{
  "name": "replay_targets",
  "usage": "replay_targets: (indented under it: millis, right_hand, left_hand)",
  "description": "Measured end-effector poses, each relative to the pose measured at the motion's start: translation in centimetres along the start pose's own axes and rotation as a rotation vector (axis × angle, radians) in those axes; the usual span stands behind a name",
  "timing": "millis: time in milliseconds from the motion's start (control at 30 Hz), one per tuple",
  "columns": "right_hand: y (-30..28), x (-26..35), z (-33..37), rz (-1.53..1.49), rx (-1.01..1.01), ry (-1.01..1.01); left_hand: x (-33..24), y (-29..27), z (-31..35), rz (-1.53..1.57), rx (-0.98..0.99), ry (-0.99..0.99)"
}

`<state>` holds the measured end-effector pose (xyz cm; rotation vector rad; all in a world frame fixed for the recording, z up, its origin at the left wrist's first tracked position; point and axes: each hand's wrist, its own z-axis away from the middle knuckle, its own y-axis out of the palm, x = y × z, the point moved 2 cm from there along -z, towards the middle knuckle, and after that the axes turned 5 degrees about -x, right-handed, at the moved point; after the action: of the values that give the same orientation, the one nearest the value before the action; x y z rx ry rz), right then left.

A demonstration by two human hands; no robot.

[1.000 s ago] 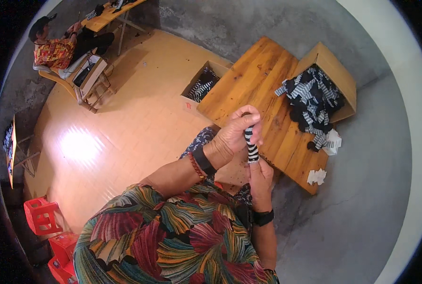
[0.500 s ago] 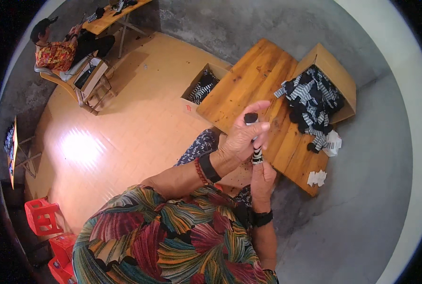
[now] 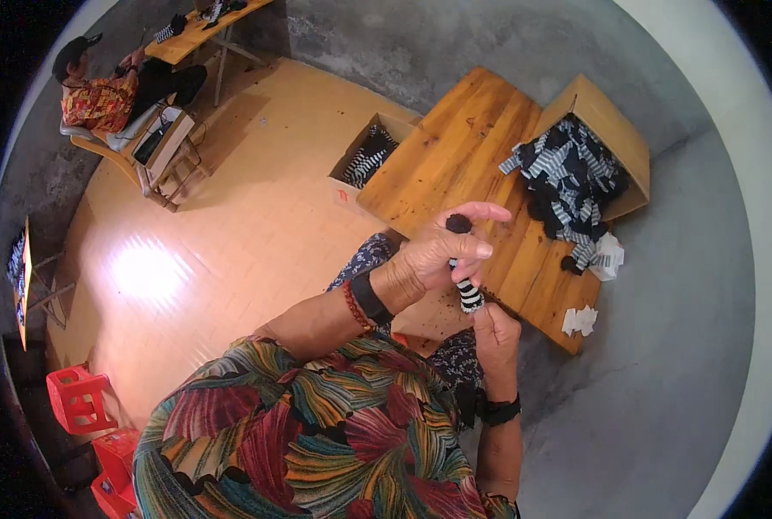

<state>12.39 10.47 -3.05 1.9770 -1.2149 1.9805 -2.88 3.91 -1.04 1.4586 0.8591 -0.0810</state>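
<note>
A small black-and-white striped sock (image 3: 469, 295) with a dark rounded end is stretched between my two hands, above the near edge of the wooden table. My left hand (image 3: 442, 256) is closed round its upper part, thumb laid across and index finger extended. The dark end shows above that thumb. Below it, my right hand (image 3: 497, 337) pinches at the lower, pale-edged end of the sock, fingers curled. Part of the sock is hidden behind my left fingers.
A tipped cardboard box (image 3: 633, 169) spills striped socks (image 3: 568, 173) onto the wooden table (image 3: 438, 156). White paper pieces (image 3: 580, 321) lie near its corner. Another box (image 3: 343, 192) with striped items stands beside it. A seated person (image 3: 100, 104) works far left; red stools (image 3: 79, 398) stand left.
My right hand has moved down and slightly right, and more of the sock's striped part shows between my hands. My left hand has shifted slightly down, still round the sock.
</note>
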Motion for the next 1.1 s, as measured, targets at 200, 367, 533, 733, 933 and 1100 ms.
replay_targets:
  millis: [200, 367, 533, 733, 933, 1100]
  right_hand:
    - [1.7, -0.9, -0.2, -0.185, -0.022, -0.01]
    - [2.5, 0.1, 0.3, -0.669, 0.104, 0.432]
    - [2.5, -0.2, 0.0, -0.701, -0.008, 0.483]
    - [1.0, -1.8, -0.1, -0.104, -0.059, 0.067]
    - [1.4, -1.9, -0.2, -0.133, -0.117, -0.086]
    - [2.7, 0.1, -0.6, -0.54, -0.05, 0.386]
  left_hand:
    - [1.4, 0.8, 0.5, -0.005, -0.103, 0.028]
    - [2.3, 0.3, 1.0, -0.156, -0.082, -0.123]
    - [1.6, 0.5, 0.2, 0.052, -0.137, 0.043]
    - [0.0, -0.1, -1.1, 0.03, -0.113, 0.168]
    - [1.7, 0.4, -0.2, 0.01, -0.183, 0.116]
    - [3.1, 0.5, 0.7, -0.048, -0.241, 0.125]
